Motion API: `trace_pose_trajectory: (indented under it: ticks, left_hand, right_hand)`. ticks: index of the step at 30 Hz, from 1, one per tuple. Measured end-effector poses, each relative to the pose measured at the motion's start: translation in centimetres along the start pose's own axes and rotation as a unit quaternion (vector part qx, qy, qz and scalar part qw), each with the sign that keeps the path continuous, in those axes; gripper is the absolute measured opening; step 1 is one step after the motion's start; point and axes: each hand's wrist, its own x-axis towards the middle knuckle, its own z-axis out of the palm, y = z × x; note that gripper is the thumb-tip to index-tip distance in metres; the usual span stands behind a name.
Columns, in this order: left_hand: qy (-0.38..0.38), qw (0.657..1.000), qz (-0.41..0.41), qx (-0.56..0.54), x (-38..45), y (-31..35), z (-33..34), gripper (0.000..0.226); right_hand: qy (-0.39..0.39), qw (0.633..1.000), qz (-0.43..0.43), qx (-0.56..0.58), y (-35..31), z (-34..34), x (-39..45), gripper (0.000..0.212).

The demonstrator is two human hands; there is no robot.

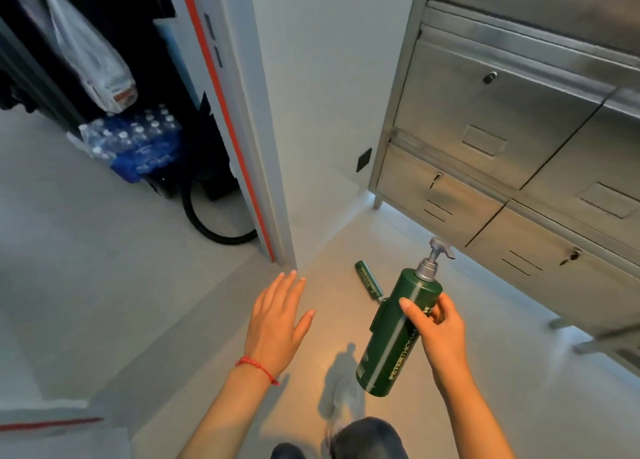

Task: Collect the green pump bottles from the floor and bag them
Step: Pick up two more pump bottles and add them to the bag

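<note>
Green bottle [398,334] in the right hand [437,334], lifted off the floor [104,251]. Fingers and thumb curl round its middle; the grey pump head [437,252] tilts up and away from the person, base toward the camera. White lettering runs along the side. Left hand [277,320] holds nothing: palm down, fingers straight and spread, hovering above the floor left of the bottle. Red string bracelet [258,368] on that wrist.

A second bottle [369,282], also green, lies on its side on the floor just beyond the held one, its near end hidden behind it. Shadow of bottle and hand falls on the floor beneath.

Right: steel cabinet [502,112] with keyed drawers, standing on short legs. Centre: white wall corner [311,112], a black plate low on it. Left: dark opening with a pack of water bottles [138,140] in blue wrap, a plastic bag [93,53] hanging above it, a black hose [214,230] looped on the floor. Person's dark trousers [367,438] at bottom edge.
</note>
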Motion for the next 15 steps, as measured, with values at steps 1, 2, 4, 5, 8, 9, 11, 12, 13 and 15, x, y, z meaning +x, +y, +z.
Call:
trace_pose_trajectory:
  ticks: [1, 2, 4, 5, 8, 9, 11, 12, 13, 15]
  left_hand:
    - [-0.008, 1.000, 0.013, 0.005, 1.7, 0.2, 0.4, 0.047]
    - [-0.012, 1.000, 0.024, 0.008, 3.4, 0.5, 0.7, 0.048]
    - [-0.019, 0.999, 0.042, 0.009, 6.9, 1.2, 1.6, 0.048]
    - [-0.025, 0.998, 0.049, 0.011, 8.5, 1.6, 2.0, 0.048]
    - [-0.033, 0.997, 0.076, 0.008, 13.3, 3.1, 2.9, 0.048]
    - [-0.040, 0.996, 0.086, 0.002, 14.6, 3.7, 3.3, 0.049]
    - [-0.051, 0.993, 0.110, 0.004, 17.5, 4.7, 3.8, 0.052]
    - [-0.055, 0.991, 0.123, 0.004, 18.9, 5.3, 4.2, 0.052]
    - [-0.060, 0.989, 0.132, 0.001, 20.2, 5.8, 4.6, 0.052]
    - [-0.073, 0.986, 0.150, -0.009, 22.3, 6.7, 5.6, 0.050]
  right_hand:
    - [0.011, 1.000, 0.002, 0.002, -0.2, -0.4, 1.2, 0.027]
    - [0.022, 1.000, 0.002, 0.005, -0.3, -0.9, 2.6, 0.027]
    - [0.044, 0.999, 0.001, 0.014, -0.7, -1.9, 5.3, 0.027]
    - [0.055, 0.998, 0.003, 0.017, -1.0, -2.4, 6.7, 0.026]
    - [0.083, 0.996, 0.005, 0.022, -1.9, -4.0, 10.5, 0.027]
    - [0.092, 0.995, 0.006, 0.025, -2.1, -4.5, 11.5, 0.027]
    - [0.111, 0.993, 0.011, 0.030, -2.5, -5.3, 13.5, 0.028]
    - [0.121, 0.992, 0.015, 0.034, -2.7, -5.8, 14.4, 0.028]
    - [0.130, 0.991, 0.018, 0.040, -2.7, -6.2, 15.1, 0.029]
    - [0.156, 0.986, 0.026, 0.052, -2.7, -7.0, 16.0, 0.029]
